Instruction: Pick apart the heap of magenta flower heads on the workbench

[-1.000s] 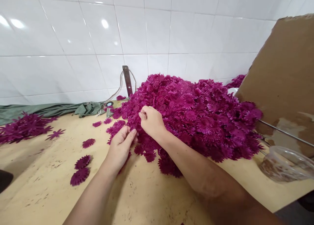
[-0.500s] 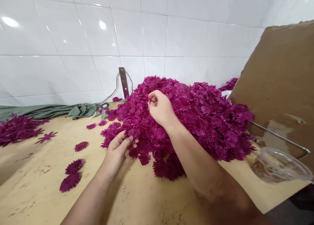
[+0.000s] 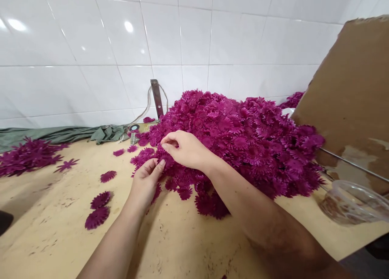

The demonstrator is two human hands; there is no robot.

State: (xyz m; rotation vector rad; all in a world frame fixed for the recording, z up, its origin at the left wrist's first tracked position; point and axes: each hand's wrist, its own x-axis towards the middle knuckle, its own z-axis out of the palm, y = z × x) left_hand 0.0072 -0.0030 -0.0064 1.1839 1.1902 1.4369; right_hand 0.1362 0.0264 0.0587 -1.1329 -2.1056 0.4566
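A large heap of magenta artificial flower heads is piled on the table against the wall. At the heap's front left edge, my left hand is closed, thumb against fingers, on a magenta flower head whose petals show below the fingers. Just above and to the right, my right hand is curled in a pinch, its fingertips close to the left thumb. Whatever lies between those fingertips is too small or hidden to make out.
Loose flower heads lie on the tabletop to the left, beyond them a pile of long-petalled magenta pieces. Green cloth runs along the wall. At right stand a cardboard sheet and a clear plastic tub.
My right hand has come down and left from the heap's upper part to beside my left hand. The left hand has stayed near the heap's edge. The view has shifted slightly.
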